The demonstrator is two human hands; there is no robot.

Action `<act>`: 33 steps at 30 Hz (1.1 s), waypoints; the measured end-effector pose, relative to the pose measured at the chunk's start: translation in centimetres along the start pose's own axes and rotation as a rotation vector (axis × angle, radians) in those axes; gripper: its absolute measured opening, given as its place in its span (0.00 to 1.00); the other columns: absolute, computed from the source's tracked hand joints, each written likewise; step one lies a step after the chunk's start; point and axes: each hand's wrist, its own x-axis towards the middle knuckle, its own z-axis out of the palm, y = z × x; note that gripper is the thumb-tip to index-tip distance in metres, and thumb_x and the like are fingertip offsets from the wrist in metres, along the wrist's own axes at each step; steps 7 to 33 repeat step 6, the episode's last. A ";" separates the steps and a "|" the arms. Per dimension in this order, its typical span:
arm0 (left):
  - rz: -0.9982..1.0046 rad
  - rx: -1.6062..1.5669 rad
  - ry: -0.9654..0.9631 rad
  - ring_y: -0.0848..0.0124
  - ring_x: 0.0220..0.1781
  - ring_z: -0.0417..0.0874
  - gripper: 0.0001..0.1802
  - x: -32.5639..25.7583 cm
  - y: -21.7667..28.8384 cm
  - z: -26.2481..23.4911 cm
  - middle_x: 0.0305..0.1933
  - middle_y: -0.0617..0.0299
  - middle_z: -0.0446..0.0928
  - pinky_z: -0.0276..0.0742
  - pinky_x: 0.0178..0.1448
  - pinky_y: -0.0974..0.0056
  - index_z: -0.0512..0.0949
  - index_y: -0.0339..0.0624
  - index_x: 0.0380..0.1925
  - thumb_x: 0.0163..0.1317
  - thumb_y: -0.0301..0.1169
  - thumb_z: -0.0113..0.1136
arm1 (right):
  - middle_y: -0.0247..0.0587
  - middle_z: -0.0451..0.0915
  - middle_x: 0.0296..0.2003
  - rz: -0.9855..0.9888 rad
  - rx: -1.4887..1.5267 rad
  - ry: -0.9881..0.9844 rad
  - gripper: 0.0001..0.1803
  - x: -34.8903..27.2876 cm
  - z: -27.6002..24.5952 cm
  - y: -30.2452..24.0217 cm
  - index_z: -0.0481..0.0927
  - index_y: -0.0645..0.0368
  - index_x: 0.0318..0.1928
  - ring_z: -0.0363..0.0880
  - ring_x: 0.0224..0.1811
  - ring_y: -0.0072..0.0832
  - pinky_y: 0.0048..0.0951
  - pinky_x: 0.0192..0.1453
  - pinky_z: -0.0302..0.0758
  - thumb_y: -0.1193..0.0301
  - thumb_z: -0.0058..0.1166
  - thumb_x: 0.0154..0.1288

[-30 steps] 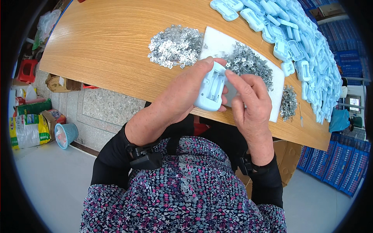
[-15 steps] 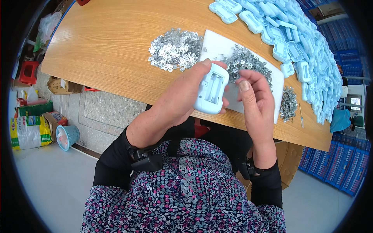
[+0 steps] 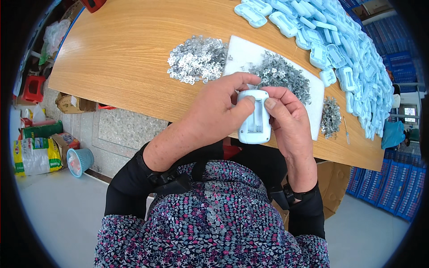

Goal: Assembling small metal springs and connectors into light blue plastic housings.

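A light blue plastic battery casing (image 3: 243,129) is held upright in front of me, its recessed compartment facing me. The thumb of my left hand (image 3: 219,105) presses at the compartment's upper left, while its index finger stretches above the top edge. My right hand (image 3: 292,123) pinches the casing at its upper right corner, thumb in front and fingers behind. Metal shows at the lower end of the compartment. Any small part under the thumbs is hidden. Just beyond my hands, a heap of grey metal contact pieces (image 3: 283,76) lies on a white foam sheet (image 3: 243,51).
Flat shiny metal pieces (image 3: 196,60) are piled on the wooden table (image 3: 116,53). More blue casings (image 3: 335,56) cover its far right. A smaller metal heap (image 3: 330,118) and a thin tool (image 3: 346,129) lie near the right edge. A blue basket (image 3: 80,161) stands on the floor at left.
The casing has turned more upright and shifted slightly right and down. My left thumb has moved onto its compartment. My right hand, apart from it before, now grips its upper right.
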 end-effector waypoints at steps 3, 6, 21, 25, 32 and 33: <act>0.044 0.132 -0.018 0.74 0.41 0.80 0.19 0.0 0.3 0.1 0.44 0.62 0.81 0.76 0.45 0.68 0.74 0.37 0.59 0.69 0.25 0.52 | 0.27 0.80 0.38 -0.032 -0.008 -0.007 0.13 -0.2 0.0 0.1 0.79 0.60 0.52 0.72 0.34 0.13 0.18 0.37 0.69 0.71 0.57 0.69; 0.217 0.462 -0.005 0.69 0.42 0.83 0.20 0.2 0.4 0.1 0.44 0.60 0.83 0.78 0.46 0.66 0.75 0.38 0.60 0.68 0.29 0.53 | 0.34 0.84 0.43 -0.116 -0.107 -0.047 0.14 -0.5 0.0 -0.1 0.77 0.61 0.53 0.80 0.40 0.17 0.20 0.44 0.76 0.71 0.59 0.70; 0.217 0.462 -0.005 0.69 0.42 0.83 0.20 0.2 0.4 0.1 0.44 0.60 0.83 0.78 0.46 0.66 0.75 0.38 0.60 0.68 0.29 0.53 | 0.34 0.84 0.43 -0.116 -0.107 -0.047 0.14 -0.5 0.0 -0.1 0.77 0.61 0.53 0.80 0.40 0.17 0.20 0.44 0.76 0.71 0.59 0.70; 0.217 0.462 -0.005 0.69 0.42 0.83 0.20 0.2 0.4 0.1 0.44 0.60 0.83 0.78 0.46 0.66 0.75 0.38 0.60 0.68 0.29 0.53 | 0.34 0.84 0.43 -0.116 -0.107 -0.047 0.14 -0.5 0.0 -0.1 0.77 0.61 0.53 0.80 0.40 0.17 0.20 0.44 0.76 0.71 0.59 0.70; 0.217 0.462 -0.005 0.69 0.42 0.83 0.20 0.2 0.4 0.1 0.44 0.60 0.83 0.78 0.46 0.66 0.75 0.38 0.60 0.68 0.29 0.53 | 0.34 0.84 0.43 -0.116 -0.107 -0.047 0.14 -0.5 0.0 -0.1 0.77 0.61 0.53 0.80 0.40 0.17 0.20 0.44 0.76 0.71 0.59 0.70; 0.217 0.462 -0.005 0.69 0.42 0.83 0.20 0.2 0.4 0.1 0.44 0.60 0.83 0.78 0.46 0.66 0.75 0.38 0.60 0.68 0.29 0.53 | 0.34 0.84 0.43 -0.116 -0.107 -0.047 0.14 -0.5 0.0 -0.1 0.77 0.61 0.53 0.80 0.40 0.17 0.20 0.44 0.76 0.71 0.59 0.70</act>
